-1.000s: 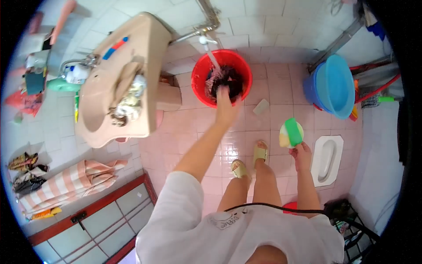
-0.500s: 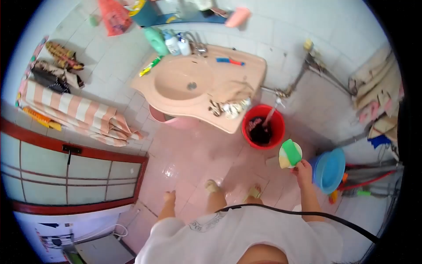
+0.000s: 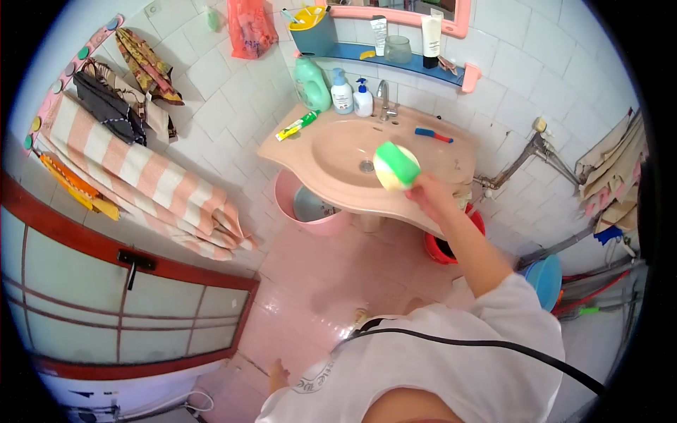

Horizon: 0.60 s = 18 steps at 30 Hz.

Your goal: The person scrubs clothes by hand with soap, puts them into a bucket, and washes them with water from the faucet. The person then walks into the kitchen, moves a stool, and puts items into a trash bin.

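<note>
My right hand [image 3: 427, 199] is closed on the edge of a round white-and-yellow dish [image 3: 387, 179], held over the sink basin [image 3: 338, 151]. On top of the dish lies a green sponge-like block [image 3: 400, 163]. The contents beneath that block are hidden. My left hand [image 3: 280, 374] hangs low by my side above the floor, fingers loosely apart and holding nothing. Behind the dish, a blue-and-red brush-like tool [image 3: 434, 135] lies on the pink washstand [image 3: 296, 151]. The chrome faucet [image 3: 385, 102] rises at the back of the basin.
A green-and-yellow tube [image 3: 297, 125] and several bottles [image 3: 342, 92] stand or lie at the washstand's left. Below are a pink tub [image 3: 310, 218] and a red bucket [image 3: 474, 225], partly behind my arm. Blue basins [image 3: 544, 278] sit at right; a striped towel [image 3: 141, 173] hangs left.
My right hand has carried the dish and green block up and left, from beside the red bucket to over the basin. The view has shifted toward the washstand. My left hand still hangs down.
</note>
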Tool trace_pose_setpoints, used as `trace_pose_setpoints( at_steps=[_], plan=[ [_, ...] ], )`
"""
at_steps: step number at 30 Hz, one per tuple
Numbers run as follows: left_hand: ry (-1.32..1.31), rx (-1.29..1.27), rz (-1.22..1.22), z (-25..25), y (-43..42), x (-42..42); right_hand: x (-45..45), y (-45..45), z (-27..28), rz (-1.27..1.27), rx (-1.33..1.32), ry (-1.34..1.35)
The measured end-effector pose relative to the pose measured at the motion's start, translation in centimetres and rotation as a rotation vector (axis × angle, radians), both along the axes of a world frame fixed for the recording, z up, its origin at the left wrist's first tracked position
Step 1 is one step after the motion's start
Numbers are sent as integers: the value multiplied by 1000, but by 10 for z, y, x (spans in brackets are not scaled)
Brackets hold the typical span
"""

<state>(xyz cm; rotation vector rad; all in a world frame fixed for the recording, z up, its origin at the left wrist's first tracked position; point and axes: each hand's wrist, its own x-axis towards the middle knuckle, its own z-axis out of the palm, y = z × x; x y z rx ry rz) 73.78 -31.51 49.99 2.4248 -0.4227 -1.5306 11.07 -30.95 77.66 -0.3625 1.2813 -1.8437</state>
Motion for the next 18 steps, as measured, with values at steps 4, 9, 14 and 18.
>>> trace_pose_setpoints(
  at_steps=[4, 9, 14, 18],
  plan=[
    [83, -108, 209, -10, -11, 22, -12, -95, 39, -59, -103, 10],
    [177, -151, 169, 24, -15, -8, -67, -207, 61, -223, -53, -16],
    [-81, -528, -942, 44, -10, -7, -108, -291, 84, -329, -61, 30],
    [-882, -660, -867, 29, 32, -49, -143, -348, 92, -440, -85, -47]
  ],
)
